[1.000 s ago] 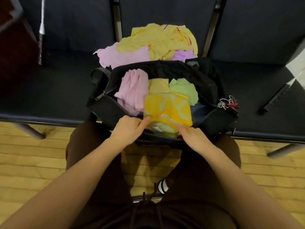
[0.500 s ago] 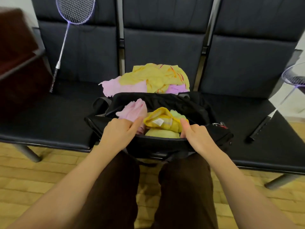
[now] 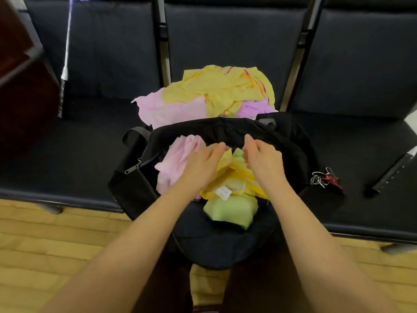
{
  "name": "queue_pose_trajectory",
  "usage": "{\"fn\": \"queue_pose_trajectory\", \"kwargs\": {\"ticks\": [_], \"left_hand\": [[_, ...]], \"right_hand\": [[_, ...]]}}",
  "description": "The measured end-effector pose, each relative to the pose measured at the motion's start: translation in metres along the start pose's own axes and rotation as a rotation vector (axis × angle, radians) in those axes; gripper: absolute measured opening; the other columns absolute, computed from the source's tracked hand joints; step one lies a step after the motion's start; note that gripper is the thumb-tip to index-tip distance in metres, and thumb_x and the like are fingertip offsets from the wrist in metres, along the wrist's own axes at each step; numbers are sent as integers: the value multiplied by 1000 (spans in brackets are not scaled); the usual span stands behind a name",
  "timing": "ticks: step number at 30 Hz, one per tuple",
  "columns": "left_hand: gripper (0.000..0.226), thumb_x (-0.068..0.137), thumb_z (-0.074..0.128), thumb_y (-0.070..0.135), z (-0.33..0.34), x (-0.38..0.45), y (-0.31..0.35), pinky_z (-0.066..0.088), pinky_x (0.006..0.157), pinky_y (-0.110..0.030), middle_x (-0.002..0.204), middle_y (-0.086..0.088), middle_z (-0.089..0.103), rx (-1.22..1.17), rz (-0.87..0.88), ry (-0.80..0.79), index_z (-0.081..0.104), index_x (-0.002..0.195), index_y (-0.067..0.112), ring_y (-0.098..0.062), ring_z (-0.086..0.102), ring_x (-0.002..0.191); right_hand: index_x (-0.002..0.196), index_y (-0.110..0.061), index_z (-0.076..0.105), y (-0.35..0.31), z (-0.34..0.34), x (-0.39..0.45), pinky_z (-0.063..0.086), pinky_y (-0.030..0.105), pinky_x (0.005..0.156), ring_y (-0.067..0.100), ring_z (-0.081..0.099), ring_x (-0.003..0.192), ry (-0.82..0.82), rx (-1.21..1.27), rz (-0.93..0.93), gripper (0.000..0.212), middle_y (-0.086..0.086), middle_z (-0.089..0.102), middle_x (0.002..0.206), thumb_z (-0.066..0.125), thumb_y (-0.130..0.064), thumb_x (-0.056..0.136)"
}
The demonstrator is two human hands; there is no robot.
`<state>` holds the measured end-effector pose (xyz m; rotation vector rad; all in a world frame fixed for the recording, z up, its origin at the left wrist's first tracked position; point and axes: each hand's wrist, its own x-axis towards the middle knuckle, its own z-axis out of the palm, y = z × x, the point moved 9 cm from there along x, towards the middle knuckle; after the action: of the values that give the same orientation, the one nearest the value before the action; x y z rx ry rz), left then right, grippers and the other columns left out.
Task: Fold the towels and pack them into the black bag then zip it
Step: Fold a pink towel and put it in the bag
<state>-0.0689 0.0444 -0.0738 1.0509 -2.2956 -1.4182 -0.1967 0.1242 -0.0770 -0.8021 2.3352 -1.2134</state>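
Centre of frame: the open bag (image 3: 225, 242) sits on the bench (image 3: 67, 159), its mouth toward you, holding a pink towel (image 3: 176, 159), a yellow towel (image 3: 234, 177) and a green towel (image 3: 232, 211). Your left hand (image 3: 200, 168) and right hand (image 3: 264, 161) hover just above the yellow towel, fingers extended and relaxed, grasping nothing. Above the bag, at upper centre, the unfolded pile (image 3: 214, 96) waits. To do this step well, press the packed towels flat and level, tucking the green towel, which bulges over the near rim, fully inside so later folds stack evenly and the zip pull (image 3: 132, 169), at the bag's left end, can travel freely.
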Motion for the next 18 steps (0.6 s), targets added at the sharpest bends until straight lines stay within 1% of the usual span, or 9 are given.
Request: {"fn": "queue_pose_trajectory", "kwargs": {"ticks": [1,3,5,7,9,10,14,16,18], "left_hand": [[35,103,34,32,16,8,-17,39,86,-15,111,6,60,-155,-63,1,63,115,18,-4,54,99],[38,102,32,42,48,10,-60,45,97,-28,120,3,65,-283,-172,8,63,113,23,-7,61,102],[40,102,29,45,65,2,-88,52,81,-35,121,4,66,-299,-219,22,61,113,24,-11,63,77],[33,103,30,39,68,-1,-99,50,61,-30,110,7,68,-345,-238,69,60,107,26,-13,55,57],[35,103,32,35,67,-1,-97,43,43,-23,98,7,70,-340,-201,104,62,104,18,-9,49,40],[36,103,34,34,65,-1,-94,43,44,-21,95,6,70,-305,-178,128,64,102,14,-6,50,41],[34,101,39,33,52,13,-78,50,77,-27,85,4,69,-238,-160,154,65,94,12,-6,62,78],[31,101,41,33,34,27,-63,51,80,-31,84,1,68,-241,-134,196,64,93,13,-8,62,80],[31,100,42,30,7,50,-43,50,81,-36,83,-1,68,-227,-52,267,64,92,11,-9,61,80]], "right_hand": [[88,-6,66,15,20,6,48,47,92,34,62,96,-56,86,79,61,14,69,95,33,-57,92],[89,-10,64,52,52,0,44,36,90,27,60,95,-123,52,188,54,9,66,95,31,-52,99],[91,-8,65,79,60,-13,44,35,85,24,60,91,-87,55,217,48,8,67,92,34,-43,103],[89,-8,65,91,61,-21,43,33,77,18,59,82,-46,110,206,42,2,65,83,39,-39,102],[83,-15,61,92,62,-25,39,29,71,12,54,75,-52,106,190,36,-6,60,74,42,-39,101],[82,-17,60,92,62,-25,39,28,71,11,55,74,-52,109,191,35,-8,59,73,43,-41,101],[83,-14,66,83,56,-13,53,44,80,21,65,79,-18,218,222,42,-1,67,76,49,-50,96],[81,-12,66,67,52,3,53,51,80,23,64,75,-3,243,203,54,2,67,73,47,-62,88],[80,-9,65,45,49,29,53,54,77,25,64,75,3,246,161,57,3,66,73,47,-63,87]]}}
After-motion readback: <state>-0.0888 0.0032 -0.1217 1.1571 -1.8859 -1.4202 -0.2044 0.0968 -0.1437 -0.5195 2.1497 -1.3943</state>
